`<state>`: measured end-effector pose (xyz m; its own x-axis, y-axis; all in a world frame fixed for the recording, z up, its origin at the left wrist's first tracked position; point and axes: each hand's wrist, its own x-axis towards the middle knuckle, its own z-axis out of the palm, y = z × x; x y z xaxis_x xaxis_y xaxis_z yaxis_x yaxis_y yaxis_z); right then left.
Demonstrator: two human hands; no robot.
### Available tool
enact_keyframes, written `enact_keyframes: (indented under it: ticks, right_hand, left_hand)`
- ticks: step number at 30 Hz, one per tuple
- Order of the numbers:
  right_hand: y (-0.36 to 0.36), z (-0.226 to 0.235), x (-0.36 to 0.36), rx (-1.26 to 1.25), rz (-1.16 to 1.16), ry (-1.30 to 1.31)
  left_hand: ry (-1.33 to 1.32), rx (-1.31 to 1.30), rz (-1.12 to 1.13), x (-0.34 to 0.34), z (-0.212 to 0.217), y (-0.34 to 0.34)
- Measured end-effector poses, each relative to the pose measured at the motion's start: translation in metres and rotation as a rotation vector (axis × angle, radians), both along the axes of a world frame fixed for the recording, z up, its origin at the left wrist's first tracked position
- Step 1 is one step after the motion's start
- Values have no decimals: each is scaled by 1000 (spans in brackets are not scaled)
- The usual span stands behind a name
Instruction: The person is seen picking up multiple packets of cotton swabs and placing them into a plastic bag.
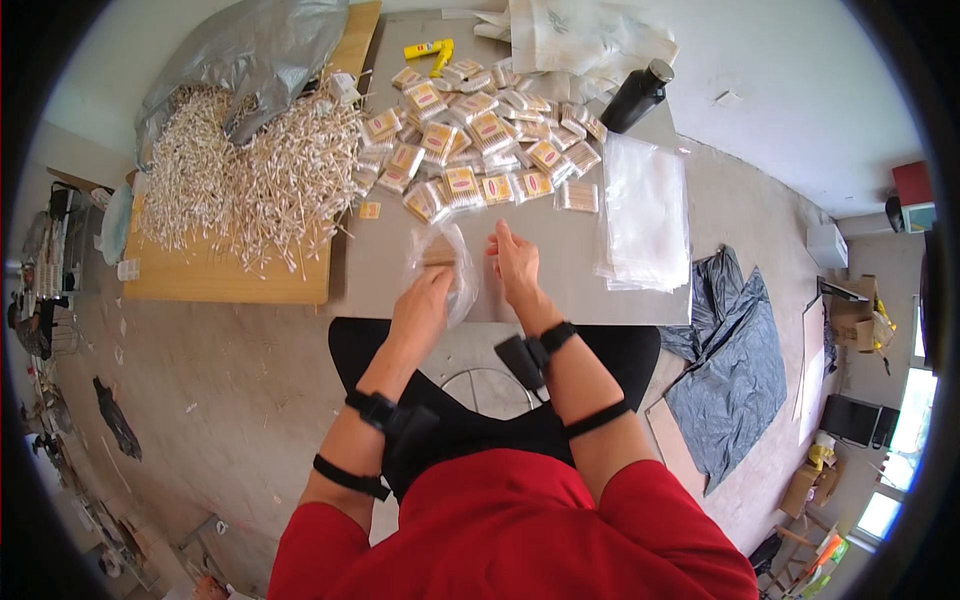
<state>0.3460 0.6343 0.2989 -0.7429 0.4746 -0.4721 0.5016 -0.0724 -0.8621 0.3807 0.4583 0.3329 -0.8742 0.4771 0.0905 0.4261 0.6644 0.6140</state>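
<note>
My left hand [422,305] is closed on a clear plastic bag [458,285] near the table's front edge. A small bundle of thin wooden-coloured sticks [438,252] shows inside the bag, just beyond my fingertips. To the right of it, my right hand [517,265] is raised over the table with its fingers partly bent and apart, and nothing visible in them. Beyond both hands lies a heap of small clear packs of cotton swabs [462,185], many with yellow labels. One pack without a visible label [577,196] sits at the heap's right edge.
Loose cotton swabs [230,190] cover a wooden board [220,287] on the left, under a grey plastic bag [260,50]. Flat clear bags [645,220] are stacked at the right, near a black bottle [638,95]. A yellow tube [430,48] lies behind the packs.
</note>
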Motion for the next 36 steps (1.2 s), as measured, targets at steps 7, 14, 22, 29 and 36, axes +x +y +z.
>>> enact_keyframes:
  ticks: [7,14,22,29,36]
  right_hand:
    - [23,-63,-79,-139,-53,-116]
    - [2,82,-9,45,154,181]
    - [-24,166,58,575,743,473]
    - [-50,120,52,540,866,522]
    - [-32,58,45,281,919,310]
  left_hand:
    - [12,292,134,15,29,-9]
    - [238,308,219,-8,69,1]
    - [-91,658,398,15,71,-7]
    - [-423,1074,443,24,65,-34]
    - [-332,467,873,26,-33,-3]
